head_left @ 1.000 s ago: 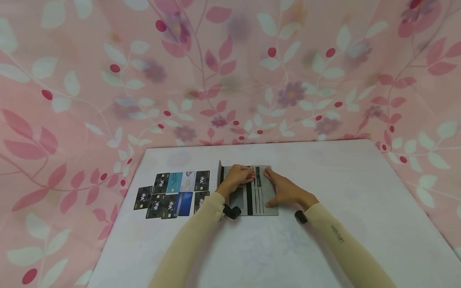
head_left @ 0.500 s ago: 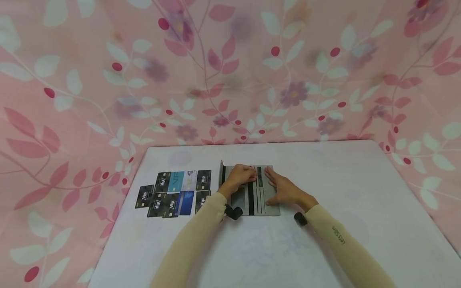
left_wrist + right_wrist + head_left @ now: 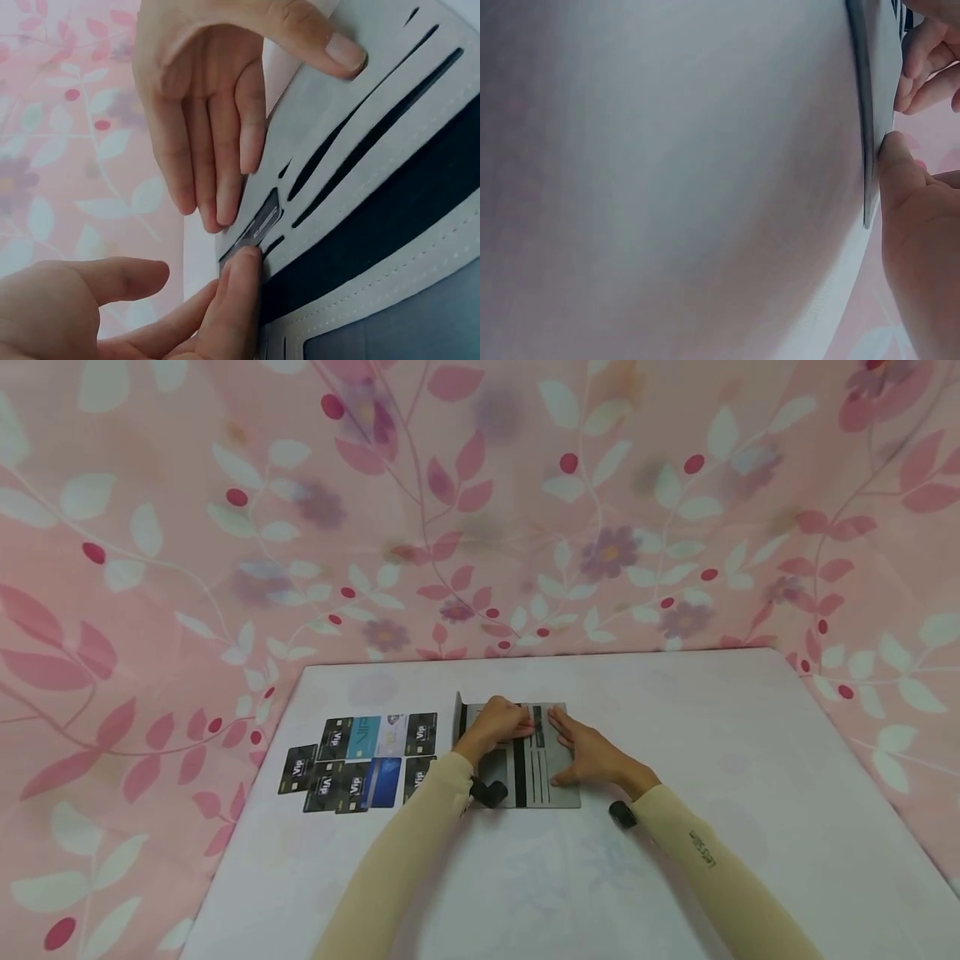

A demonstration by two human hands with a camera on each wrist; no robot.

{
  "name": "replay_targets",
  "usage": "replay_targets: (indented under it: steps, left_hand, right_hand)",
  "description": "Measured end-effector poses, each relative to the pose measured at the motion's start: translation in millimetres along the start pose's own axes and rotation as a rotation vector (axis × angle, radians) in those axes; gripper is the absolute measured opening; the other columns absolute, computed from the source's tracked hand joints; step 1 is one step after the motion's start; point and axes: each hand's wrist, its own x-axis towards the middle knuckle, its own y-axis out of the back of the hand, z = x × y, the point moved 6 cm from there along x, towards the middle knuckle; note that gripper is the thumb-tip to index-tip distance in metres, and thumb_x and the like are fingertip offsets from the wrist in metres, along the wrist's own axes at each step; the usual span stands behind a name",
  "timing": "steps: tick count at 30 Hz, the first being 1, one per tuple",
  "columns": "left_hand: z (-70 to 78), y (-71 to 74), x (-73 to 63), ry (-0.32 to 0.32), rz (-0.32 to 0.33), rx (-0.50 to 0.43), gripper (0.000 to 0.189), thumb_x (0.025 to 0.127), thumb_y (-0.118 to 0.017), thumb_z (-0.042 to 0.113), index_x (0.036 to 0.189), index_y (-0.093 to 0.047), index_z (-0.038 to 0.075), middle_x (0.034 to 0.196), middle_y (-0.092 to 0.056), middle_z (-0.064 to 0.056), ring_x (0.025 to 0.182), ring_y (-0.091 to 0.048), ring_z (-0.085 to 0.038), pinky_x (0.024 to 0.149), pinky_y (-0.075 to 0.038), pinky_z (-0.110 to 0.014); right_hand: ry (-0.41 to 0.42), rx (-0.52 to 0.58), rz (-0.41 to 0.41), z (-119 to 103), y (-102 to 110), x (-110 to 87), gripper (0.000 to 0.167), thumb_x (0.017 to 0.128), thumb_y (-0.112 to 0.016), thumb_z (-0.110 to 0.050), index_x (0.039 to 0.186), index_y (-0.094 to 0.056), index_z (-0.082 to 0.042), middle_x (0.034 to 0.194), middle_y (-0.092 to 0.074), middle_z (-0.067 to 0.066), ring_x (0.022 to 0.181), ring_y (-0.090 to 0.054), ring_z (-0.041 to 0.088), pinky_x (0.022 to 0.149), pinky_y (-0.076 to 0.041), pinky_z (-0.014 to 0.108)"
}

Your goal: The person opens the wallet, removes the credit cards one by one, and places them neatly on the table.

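A grey wallet (image 3: 552,785) lies spread on the white table, its left flap standing up. A dark card (image 3: 260,223) with pale lettering shows in one of its slots, mostly covered by the wallet. My left hand (image 3: 495,727) is over the wallet; in the left wrist view its fingertips (image 3: 244,274) press on the card's end, the thumb held apart. My right hand (image 3: 600,756) rests at the wallet's right side, its thumb (image 3: 345,56) on the grey leather and its fingers straight along the far edge. In the right wrist view the right thumb touches the wallet's edge (image 3: 866,150).
Left of the wallet, several cards lie in two rows: black VIP cards (image 3: 298,768), a light blue card (image 3: 363,737), a whitish card (image 3: 392,735) and a dark blue card (image 3: 385,782). My left sleeve partly covers one black card. A pink floral cloth (image 3: 480,527) hangs behind the table.
The head view shifts slightly. Both hands stay on the wallet in nearly the same place, and the cards on the table have not moved.
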Motion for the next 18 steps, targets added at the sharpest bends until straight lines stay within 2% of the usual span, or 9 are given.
replay_targets:
  steps: [5, 9, 14, 18]
  left_hand:
    - [0.6, -1.6, -0.9, 0.05, 0.005, -0.075, 0.032, 0.098, -0.052, 0.007, 0.12, -0.055, -0.017, 0.114, -0.064, -0.027, 0.099, -0.068, -0.028, 0.087, -0.054, -0.033]
    - [2.9, -6.1, 1.1, 0.071, 0.037, -0.121, 0.032, 0.097, -0.053, 0.009, 0.12, -0.054, -0.014, 0.112, -0.063, -0.024, 0.092, -0.068, -0.025, 0.084, -0.055, -0.03]
    - [8.2, -15.1, 0.6, 0.061, 0.063, -0.02, 0.039, 0.096, -0.053, 0.01, 0.129, -0.044, -0.011, 0.096, -0.062, -0.016, 0.072, -0.063, -0.016, 0.073, -0.057, -0.027]
    - [9.3, -19.1, -0.9, 0.069, 0.079, 0.043, 0.04, 0.097, -0.052, 0.01, 0.131, -0.041, -0.009, 0.091, -0.059, -0.013, 0.069, -0.06, -0.014, 0.072, -0.056, -0.028]
  right_hand:
    - [-0.004, -0.032, 0.006, -2, 2, 0.4, 0.126, 0.064, -0.093, -0.016, 0.155, -0.006, 0.0, 0.16, -0.018, 0.013, 0.136, -0.038, 0.03, 0.109, -0.033, 0.039]
    - [-0.015, -0.038, 0.007, -2, 4, -1.0, 0.126, 0.065, -0.092, -0.016, 0.155, -0.005, -0.002, 0.16, -0.018, 0.011, 0.136, -0.038, 0.028, 0.11, -0.032, 0.038]
    - [-0.004, -0.023, 0.008, -4, 6, -3.1, 0.125, 0.065, -0.092, -0.013, 0.155, -0.006, 0.0, 0.16, -0.017, 0.014, 0.136, -0.038, 0.031, 0.109, -0.032, 0.039]
    - [0.012, -0.025, -0.007, -6, 5, -3.7, 0.123, 0.066, -0.091, -0.013, 0.154, -0.006, 0.001, 0.16, -0.016, 0.017, 0.135, -0.039, 0.034, 0.108, -0.033, 0.041]
